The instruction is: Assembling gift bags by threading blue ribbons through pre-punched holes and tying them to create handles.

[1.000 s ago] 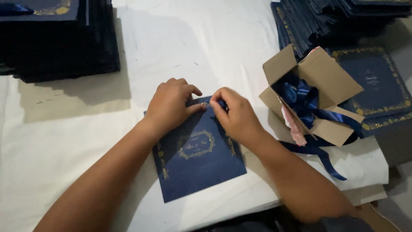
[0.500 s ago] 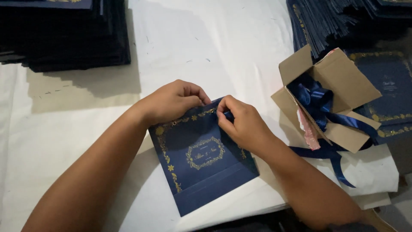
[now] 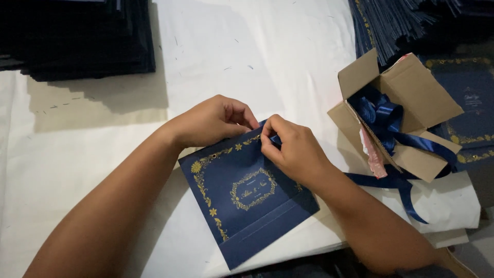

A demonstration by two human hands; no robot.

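Observation:
A dark blue card folder (image 3: 247, 201) with gold floral borders and a gold emblem lies tilted on the white table cover (image 3: 257, 56). My left hand (image 3: 213, 121) grips its upper edge with curled fingers. My right hand (image 3: 293, 149) pinches a small piece of blue ribbon (image 3: 275, 139) at the top edge of the card folder, close to my left fingertips. A small eyelet hole shows near the folder's upper left corner.
An open cardboard box (image 3: 406, 113) holding blue ribbon bows (image 3: 383, 116) stands at the right, ribbon tails trailing over the table. Stacks of dark blue cards sit at the back left (image 3: 77, 36) and back right (image 3: 411, 20). One gold-printed blue card (image 3: 471, 103) lies behind the box.
The view has shifted and the card folder has turned a little. Both hands stay at its top edge, the right fingers working the ribbon.

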